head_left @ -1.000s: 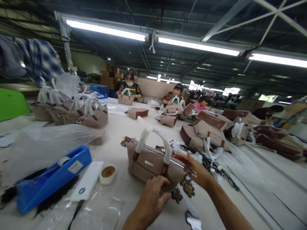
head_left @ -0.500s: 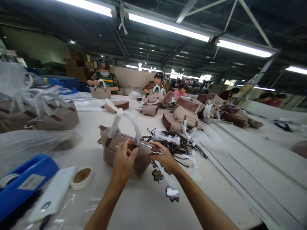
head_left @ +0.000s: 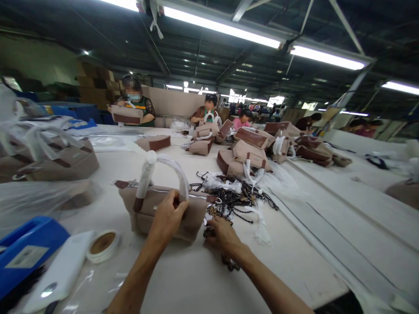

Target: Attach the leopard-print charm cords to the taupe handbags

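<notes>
A beige handbag (head_left: 148, 213) with brown trim stands upright on the white table (head_left: 209, 270) in front of me; its two handles (head_left: 163, 170) are wrapped in white paper. My left hand (head_left: 167, 216) grips the bag's near top edge by a handle base. My right hand (head_left: 222, 235) lies low on the table just right of the bag, fingers curled on a small leopard-print piece (head_left: 209, 232). More leopard-print and black-cord trims (head_left: 235, 196) lie heaped behind it.
A blue tape dispenser (head_left: 26, 250), a white flat box (head_left: 62, 270) and a tape roll (head_left: 102, 245) lie at my left. Bagged handbags (head_left: 62, 161) are stacked far left, more handbags (head_left: 248, 150) mid-table. Several people work across the table.
My right hand left the bag's right end ring and dropped to the table onto a leopard-print piece. My left hand stays on the bag's top. The view shifted slightly right.
</notes>
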Motion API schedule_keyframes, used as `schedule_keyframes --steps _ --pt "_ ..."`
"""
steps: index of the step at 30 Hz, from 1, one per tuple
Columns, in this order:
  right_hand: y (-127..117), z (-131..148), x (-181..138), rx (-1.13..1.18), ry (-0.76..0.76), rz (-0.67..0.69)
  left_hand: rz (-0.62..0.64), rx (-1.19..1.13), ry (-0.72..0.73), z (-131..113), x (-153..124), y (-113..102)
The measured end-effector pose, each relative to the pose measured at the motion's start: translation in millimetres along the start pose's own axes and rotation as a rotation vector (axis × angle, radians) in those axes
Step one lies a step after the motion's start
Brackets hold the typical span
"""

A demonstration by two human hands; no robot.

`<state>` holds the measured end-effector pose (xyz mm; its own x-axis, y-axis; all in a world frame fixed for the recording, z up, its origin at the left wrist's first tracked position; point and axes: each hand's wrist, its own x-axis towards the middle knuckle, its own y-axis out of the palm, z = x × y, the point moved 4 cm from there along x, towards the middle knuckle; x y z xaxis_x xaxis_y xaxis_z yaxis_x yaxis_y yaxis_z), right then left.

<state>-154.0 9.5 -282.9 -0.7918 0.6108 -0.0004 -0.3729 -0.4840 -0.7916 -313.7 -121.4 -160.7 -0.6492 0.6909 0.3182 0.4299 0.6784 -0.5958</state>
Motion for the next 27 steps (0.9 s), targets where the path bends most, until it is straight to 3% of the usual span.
schedule_keyframes --steps 4,8,11,15,18,27 --pt "14.2 5.2 -5.6 -0.133 0.006 0.019 -0.012 -0.038 -0.056 0.5 -3.5 4.3" --pt "11.0 4.4 -11.2 -0.185 -0.008 0.057 0.047 -0.116 -0.076 12.4 -2.4 4.5" --pt "-9.1 -8.0 -11.6 -0.205 0.005 0.056 0.081 -0.192 -0.107 21.1 -2.2 5.5" --pt "-58.4 -40.3 0.0 -0.302 0.127 -0.103 0.070 -0.233 -0.105 26.0 -1.9 5.4" --pt "-76.7 -59.1 15.2 -0.380 0.180 -0.129 0.064 -0.247 -0.098 27.9 0.3 6.3" --pt "-30.8 -70.7 37.6 -0.496 0.163 -0.023 -0.083 -0.249 -0.071 19.4 -6.8 -3.1"
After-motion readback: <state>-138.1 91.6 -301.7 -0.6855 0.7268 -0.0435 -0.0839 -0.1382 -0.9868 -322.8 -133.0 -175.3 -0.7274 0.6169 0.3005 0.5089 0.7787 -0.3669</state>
